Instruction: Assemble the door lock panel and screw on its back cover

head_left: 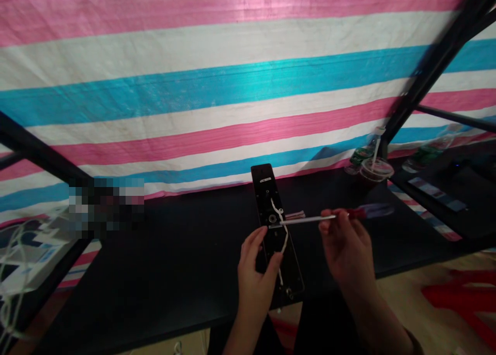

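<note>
A long black panel (268, 200) lies lengthwise in front of me on the dark table, its back side up with small holes and fittings. Over its middle runs a white cable (286, 236). My left hand (256, 267) holds the panel from its left side, the index fingertip near the middle and the thumb by the cable. Between the fingers of my right hand (346, 246) is a screwdriver (310, 220) with a red and clear handle. Its long metal shaft points left across the panel, with the tip close to my left index finger. Contact with a screw cannot be made out.
A plastic cup with a straw (375, 170) and a bottle (358, 156) stand at the table's back right. White boxes and cables (34, 264) are at the left. Black frame bars (422, 81) slant up on both sides before a striped sheet (217, 96).
</note>
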`<action>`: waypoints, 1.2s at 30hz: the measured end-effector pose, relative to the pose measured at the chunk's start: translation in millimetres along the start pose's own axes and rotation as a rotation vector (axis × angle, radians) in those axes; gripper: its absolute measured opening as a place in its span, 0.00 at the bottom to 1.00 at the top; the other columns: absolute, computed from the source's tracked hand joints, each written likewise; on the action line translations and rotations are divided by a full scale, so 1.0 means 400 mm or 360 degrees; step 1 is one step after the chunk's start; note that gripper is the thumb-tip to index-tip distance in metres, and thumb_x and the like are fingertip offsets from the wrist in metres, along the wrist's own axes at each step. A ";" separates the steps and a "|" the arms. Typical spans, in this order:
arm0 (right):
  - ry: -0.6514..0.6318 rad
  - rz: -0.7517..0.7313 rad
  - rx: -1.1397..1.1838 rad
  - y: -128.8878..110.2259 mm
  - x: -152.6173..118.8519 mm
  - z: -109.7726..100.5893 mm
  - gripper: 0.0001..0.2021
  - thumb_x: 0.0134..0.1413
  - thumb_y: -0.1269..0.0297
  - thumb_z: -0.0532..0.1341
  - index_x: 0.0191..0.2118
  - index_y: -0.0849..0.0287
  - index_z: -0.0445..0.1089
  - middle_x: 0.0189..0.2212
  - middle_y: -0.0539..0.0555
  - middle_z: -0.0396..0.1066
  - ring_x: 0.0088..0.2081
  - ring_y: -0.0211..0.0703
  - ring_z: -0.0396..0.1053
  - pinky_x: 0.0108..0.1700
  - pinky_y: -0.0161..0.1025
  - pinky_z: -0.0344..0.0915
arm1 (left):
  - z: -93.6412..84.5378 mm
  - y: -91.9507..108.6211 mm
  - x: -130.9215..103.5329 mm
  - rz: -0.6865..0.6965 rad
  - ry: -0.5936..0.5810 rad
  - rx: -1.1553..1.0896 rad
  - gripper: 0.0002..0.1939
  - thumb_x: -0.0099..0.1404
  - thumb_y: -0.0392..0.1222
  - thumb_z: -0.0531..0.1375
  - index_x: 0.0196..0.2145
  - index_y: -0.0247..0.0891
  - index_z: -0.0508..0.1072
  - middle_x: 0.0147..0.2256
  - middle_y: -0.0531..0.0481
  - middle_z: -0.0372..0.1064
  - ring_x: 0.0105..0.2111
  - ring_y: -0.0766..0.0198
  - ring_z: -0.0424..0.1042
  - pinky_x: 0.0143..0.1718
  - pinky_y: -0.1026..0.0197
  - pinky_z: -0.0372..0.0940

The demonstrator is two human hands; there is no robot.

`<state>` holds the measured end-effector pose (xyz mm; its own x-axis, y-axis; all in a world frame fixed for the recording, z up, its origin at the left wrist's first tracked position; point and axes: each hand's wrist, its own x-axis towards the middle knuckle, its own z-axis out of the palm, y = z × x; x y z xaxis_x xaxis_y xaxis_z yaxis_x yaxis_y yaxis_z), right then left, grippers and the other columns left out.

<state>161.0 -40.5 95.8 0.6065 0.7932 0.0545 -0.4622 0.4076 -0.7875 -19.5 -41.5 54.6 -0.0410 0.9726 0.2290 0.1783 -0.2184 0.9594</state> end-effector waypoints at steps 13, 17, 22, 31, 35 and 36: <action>-0.0666 -0.0914 -0.0988 0.085 0.440 0.223 0.14 0.62 0.51 0.61 0.34 0.57 0.70 0.22 0.49 0.75 0.24 0.40 0.74 0.32 0.40 0.73 | 0.076 -0.171 -0.045 -0.0295 -0.0116 0.0002 0.31 0.75 0.50 0.51 0.72 0.43 0.52 0.71 0.45 0.53 0.70 0.55 0.54 0.70 0.49 0.51; -0.0712 -0.0919 -0.1028 0.096 0.443 0.234 0.12 0.63 0.53 0.60 0.35 0.56 0.70 0.23 0.49 0.75 0.25 0.40 0.75 0.33 0.41 0.74 | 0.073 -0.174 -0.041 -0.0275 -0.0116 0.0009 0.31 0.75 0.49 0.51 0.72 0.42 0.52 0.71 0.44 0.53 0.70 0.55 0.54 0.70 0.50 0.52; -0.0710 -0.0925 -0.1058 0.102 0.448 0.234 0.11 0.63 0.54 0.59 0.35 0.55 0.69 0.23 0.49 0.75 0.25 0.40 0.75 0.34 0.41 0.74 | 0.076 -0.174 -0.040 -0.0261 -0.0108 0.0019 0.31 0.75 0.49 0.51 0.71 0.41 0.53 0.70 0.42 0.54 0.70 0.54 0.54 0.70 0.50 0.52; -0.0714 -0.0889 -0.1056 0.112 0.447 0.217 0.13 0.63 0.52 0.59 0.35 0.56 0.69 0.23 0.50 0.75 0.25 0.41 0.75 0.33 0.42 0.74 | 0.077 -0.175 -0.043 -0.0260 -0.0104 0.0008 0.31 0.75 0.50 0.52 0.71 0.41 0.53 0.70 0.42 0.55 0.69 0.54 0.56 0.69 0.49 0.53; -0.0731 -0.0890 -0.1055 0.116 0.452 0.214 0.13 0.63 0.51 0.59 0.35 0.56 0.69 0.23 0.50 0.75 0.25 0.41 0.75 0.33 0.42 0.74 | 0.077 -0.180 -0.042 -0.0259 -0.0104 0.0016 0.31 0.74 0.50 0.52 0.71 0.40 0.53 0.69 0.40 0.56 0.69 0.54 0.58 0.69 0.48 0.53; -0.0739 -0.0891 -0.1066 0.116 0.454 0.216 0.13 0.63 0.51 0.59 0.35 0.55 0.69 0.24 0.50 0.76 0.25 0.41 0.75 0.33 0.42 0.74 | 0.078 -0.180 -0.041 -0.0257 -0.0106 0.0021 0.32 0.74 0.50 0.52 0.71 0.40 0.53 0.70 0.40 0.56 0.69 0.54 0.57 0.69 0.48 0.53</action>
<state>193.9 161.4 122.2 0.2455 0.7212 0.6478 0.3622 0.5516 -0.7513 -1.2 -39.4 -23.5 -0.0050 0.9982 0.0604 0.1875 -0.0584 0.9805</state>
